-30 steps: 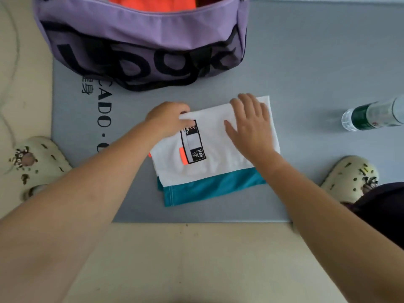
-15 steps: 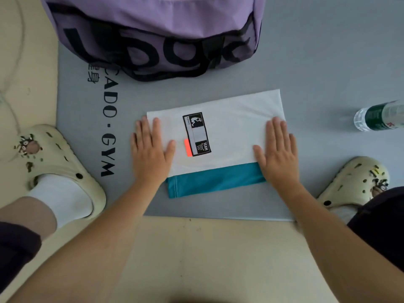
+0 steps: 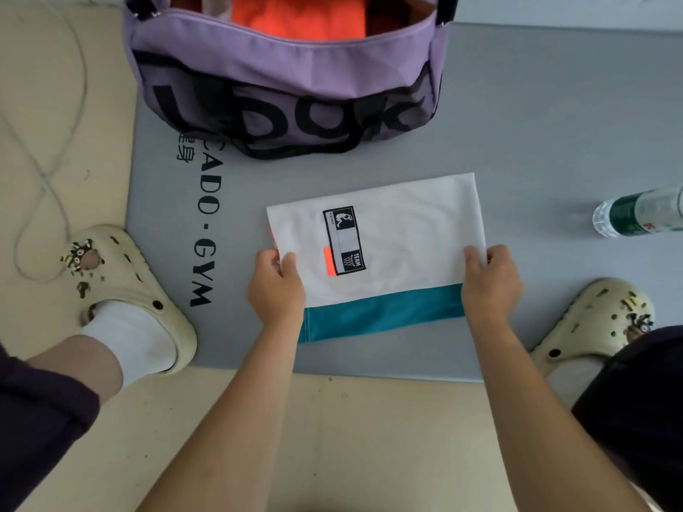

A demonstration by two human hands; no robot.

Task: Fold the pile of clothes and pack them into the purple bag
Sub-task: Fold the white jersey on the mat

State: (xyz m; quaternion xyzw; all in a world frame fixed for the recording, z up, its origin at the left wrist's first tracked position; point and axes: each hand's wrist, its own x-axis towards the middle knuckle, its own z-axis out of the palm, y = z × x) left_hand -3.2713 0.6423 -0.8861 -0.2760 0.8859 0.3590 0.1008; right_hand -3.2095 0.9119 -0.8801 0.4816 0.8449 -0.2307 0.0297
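Folded garment (image 3: 388,245) lies on grey gym mat (image 3: 554,123) over beige floor (image 3: 332,437).

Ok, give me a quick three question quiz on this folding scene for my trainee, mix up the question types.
1. True or false: both hands grip the folded garment at its side edges.
2. What is visible inside the open purple bag? A) orange fabric B) a water bottle C) a shoe
3. Fill in: the plastic bottle lies on the grey ____.

Key: 1. True: the left hand and right hand each pinch an edge. 2. A, orange fabric. 3. mat.
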